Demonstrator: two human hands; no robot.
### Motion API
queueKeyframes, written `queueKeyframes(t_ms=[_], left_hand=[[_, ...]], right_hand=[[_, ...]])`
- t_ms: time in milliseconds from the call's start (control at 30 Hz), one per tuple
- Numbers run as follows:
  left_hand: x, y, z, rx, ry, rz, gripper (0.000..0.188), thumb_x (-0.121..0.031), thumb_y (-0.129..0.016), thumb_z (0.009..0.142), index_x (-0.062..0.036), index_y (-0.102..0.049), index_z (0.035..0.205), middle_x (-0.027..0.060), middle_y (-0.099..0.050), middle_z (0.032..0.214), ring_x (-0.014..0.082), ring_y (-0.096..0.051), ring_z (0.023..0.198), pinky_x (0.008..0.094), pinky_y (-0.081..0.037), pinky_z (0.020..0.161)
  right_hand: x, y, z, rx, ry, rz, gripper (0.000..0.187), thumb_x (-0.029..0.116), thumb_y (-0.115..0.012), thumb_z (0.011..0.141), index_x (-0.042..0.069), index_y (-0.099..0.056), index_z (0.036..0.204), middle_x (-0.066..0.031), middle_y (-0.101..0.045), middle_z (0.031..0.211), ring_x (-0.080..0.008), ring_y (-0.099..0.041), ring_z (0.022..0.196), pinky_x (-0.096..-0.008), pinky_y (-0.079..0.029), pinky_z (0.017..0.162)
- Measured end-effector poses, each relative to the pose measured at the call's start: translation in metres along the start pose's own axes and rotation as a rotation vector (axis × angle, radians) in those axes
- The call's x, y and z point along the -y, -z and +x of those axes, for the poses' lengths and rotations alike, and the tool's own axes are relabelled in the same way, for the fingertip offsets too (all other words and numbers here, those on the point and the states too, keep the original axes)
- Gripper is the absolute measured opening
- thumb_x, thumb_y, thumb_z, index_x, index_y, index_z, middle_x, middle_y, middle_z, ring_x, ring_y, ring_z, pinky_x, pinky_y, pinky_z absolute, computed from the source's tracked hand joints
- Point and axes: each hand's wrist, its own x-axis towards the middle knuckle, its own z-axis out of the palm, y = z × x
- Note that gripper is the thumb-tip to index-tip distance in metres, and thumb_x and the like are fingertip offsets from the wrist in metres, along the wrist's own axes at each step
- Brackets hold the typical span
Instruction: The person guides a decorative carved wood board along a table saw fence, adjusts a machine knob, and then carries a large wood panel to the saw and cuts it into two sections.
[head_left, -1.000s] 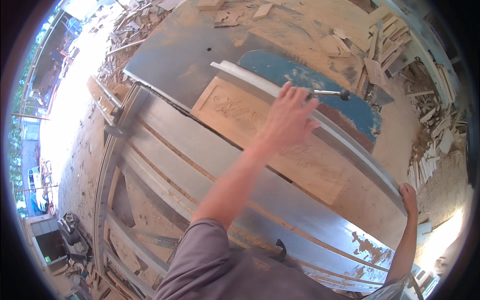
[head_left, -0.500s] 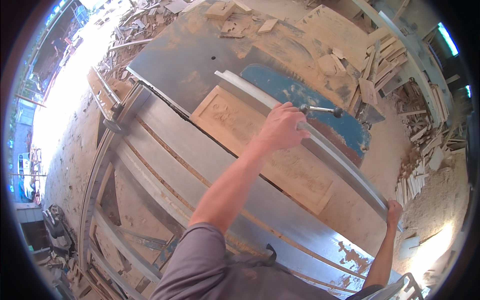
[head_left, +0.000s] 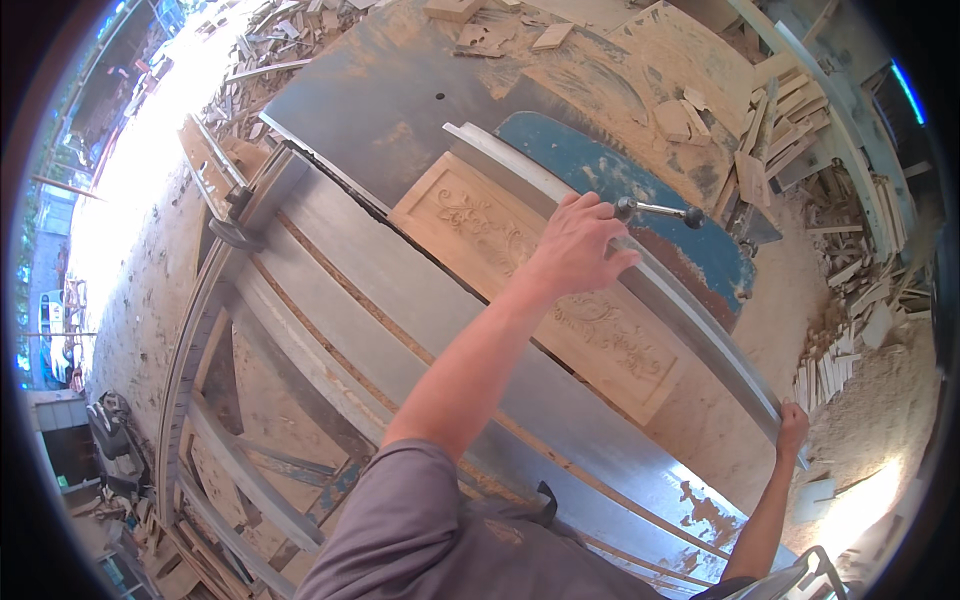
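Observation:
A long grey metal rip fence (head_left: 690, 315) runs slantwise across the saw table. My left hand (head_left: 580, 243) lies over its middle, fingers curled on the top and thumb out to the side, close to a lever with dark ball ends (head_left: 660, 210). At the near right end, my right hand (head_left: 792, 428) is closed round the fence. Beneath my left forearm, a carved wooden panel (head_left: 500, 222) with a raised border and floral relief lies flat along the fence. My left hand and forearm hide its middle.
The metal sliding table (head_left: 390, 300) with brown slots lies nearer me. A crosscut rail (head_left: 190, 385) with an end stop (head_left: 236, 235) curves at the left. Beyond the fence are a worn blue plate (head_left: 600, 165), sawdust and wood offcuts (head_left: 780, 130). More scraps (head_left: 830, 370) litter the right.
The whole view has shifted slightly, with most things now a little higher and further right. My left thumb stands out more from the fence. Both hands stay on it.

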Motion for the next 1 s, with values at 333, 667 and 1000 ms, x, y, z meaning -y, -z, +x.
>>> queueKeyframes(t_ms=[333, 667, 1000], left_hand=[[0.016, -0.003, -0.087, -0.153, -0.022, 0.184, 0.034, -0.018, -0.065, 0.087, -0.0049, -0.06, 0.118, 0.0205, -0.057, 0.132, 0.0423, -0.046, 0.134, 0.0559, -0.032, 0.114], [0.029, -0.012, -0.092, -0.39, 0.004, 0.009, 0.013, -0.011, -0.065, 0.085, -0.0012, -0.064, 0.095, 0.0138, -0.067, 0.091, 0.0346, -0.066, 0.091, 0.0404, -0.054, 0.078], [0.101, 0.128, -0.109, -0.463, 0.021, 0.667, 0.044, 0.01, -0.053, 0.077, -0.0018, -0.066, 0.118, 0.0141, -0.064, 0.126, 0.0362, -0.052, 0.131, 0.0462, -0.035, 0.116]], right_hand=[[-0.006, -0.002, 0.001, -0.016, 0.02, 0.017, 0.035, 0.025, -0.059, 0.097, -0.003, -0.057, 0.077, -0.0154, -0.05, 0.064, -0.0245, -0.044, 0.062, -0.0409, -0.037, 0.061], [0.205, -0.081, -0.112, -0.274, 0.63, 0.187, 0.048, 0.017, -0.06, 0.092, -0.002, -0.054, 0.135, -0.0199, -0.051, 0.143, -0.0368, -0.046, 0.135, -0.0501, -0.035, 0.113], [0.381, -0.164, -0.124, 0.24, 0.887, 0.285, 0.059, 0.004, -0.074, 0.071, -0.002, -0.06, 0.128, -0.0187, -0.053, 0.144, -0.0381, -0.043, 0.14, -0.053, -0.031, 0.119]])
